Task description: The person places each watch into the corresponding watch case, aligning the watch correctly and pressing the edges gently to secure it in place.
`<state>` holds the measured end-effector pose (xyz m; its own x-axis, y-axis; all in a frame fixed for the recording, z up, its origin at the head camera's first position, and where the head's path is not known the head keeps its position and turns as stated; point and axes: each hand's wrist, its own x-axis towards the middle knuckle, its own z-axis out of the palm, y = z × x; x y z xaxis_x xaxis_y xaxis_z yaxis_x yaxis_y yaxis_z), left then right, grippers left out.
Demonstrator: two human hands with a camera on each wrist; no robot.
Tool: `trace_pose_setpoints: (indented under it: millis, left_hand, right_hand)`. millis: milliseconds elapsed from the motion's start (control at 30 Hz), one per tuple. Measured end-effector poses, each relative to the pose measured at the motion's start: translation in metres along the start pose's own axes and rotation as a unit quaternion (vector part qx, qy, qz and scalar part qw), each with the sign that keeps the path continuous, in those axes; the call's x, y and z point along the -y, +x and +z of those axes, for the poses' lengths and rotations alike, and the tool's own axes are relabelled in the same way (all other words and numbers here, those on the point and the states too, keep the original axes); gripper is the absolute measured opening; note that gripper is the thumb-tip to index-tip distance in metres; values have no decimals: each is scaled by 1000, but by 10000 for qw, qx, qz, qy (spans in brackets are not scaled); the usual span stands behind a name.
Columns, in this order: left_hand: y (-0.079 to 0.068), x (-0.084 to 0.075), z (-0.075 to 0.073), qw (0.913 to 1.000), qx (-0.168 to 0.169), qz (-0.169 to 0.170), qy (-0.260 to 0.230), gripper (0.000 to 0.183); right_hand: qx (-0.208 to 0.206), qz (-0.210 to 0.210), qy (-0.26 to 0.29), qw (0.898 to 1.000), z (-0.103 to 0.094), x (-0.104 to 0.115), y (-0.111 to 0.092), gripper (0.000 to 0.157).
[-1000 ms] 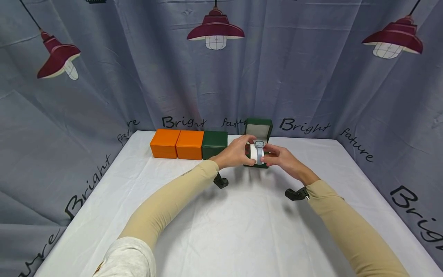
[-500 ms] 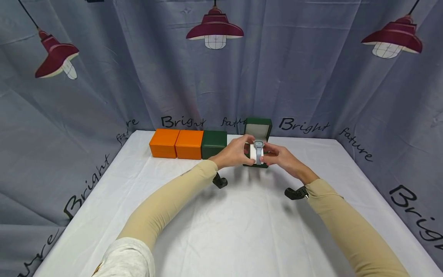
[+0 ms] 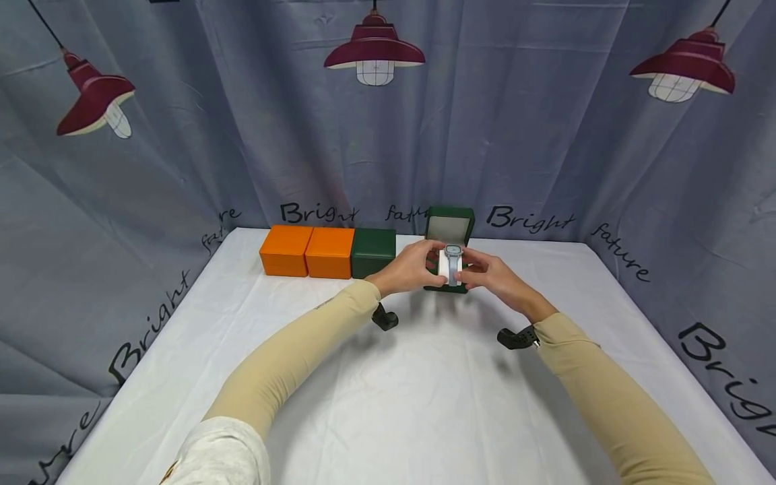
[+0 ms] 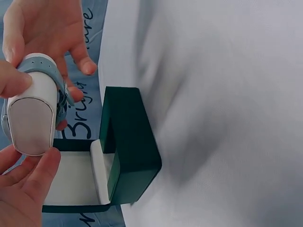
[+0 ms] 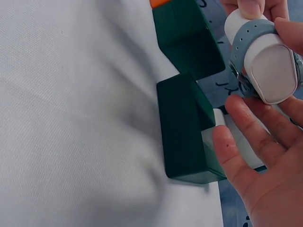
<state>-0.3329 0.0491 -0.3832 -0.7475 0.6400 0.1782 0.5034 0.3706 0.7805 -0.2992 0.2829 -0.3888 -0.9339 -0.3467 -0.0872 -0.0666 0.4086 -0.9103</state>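
A wristwatch (image 3: pixel 453 261) with a light blue strap is wrapped round a white watch cushion (image 4: pixel 33 123). It is held up in front of the opened green watch box (image 3: pixel 450 222), whose lid stands raised at the back. My left hand (image 3: pixel 407 269) grips the cushion from the left, its thumb against the side and fingertips at the end face. From the other side my right hand (image 3: pixel 500 283) holds the same cushion between thumb and fingers. Strap holes and a buckle show in the right wrist view. The hands partly hide the box's base.
Left of the opened box stands a shut green box (image 3: pixel 373 252), with two orange boxes (image 3: pixel 330 252) in a row beyond it. All stand near the back of the white-covered table (image 3: pixel 424 404). A grey-blue curtain (image 3: pixel 521 135) hangs behind.
The watch and cushion have tilted and risen very slightly between the fingers. Both hands stay in almost the same place, and the boxes have not moved.
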Motion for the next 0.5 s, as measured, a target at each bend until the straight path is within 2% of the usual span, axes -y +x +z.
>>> trace_pose_setpoints:
  millis: [267, 500]
  left_hand:
    - [1, -3, -1, 9999, -77, -117, 49, 69]
    - [-1, -3, -1, 9997, 0, -93, 228, 69]
  right_hand:
    - [29, -16, -88, 10000, -3, 3, 0, 79]
    - [182, -17, -479, 9987, -12, 13, 0, 83]
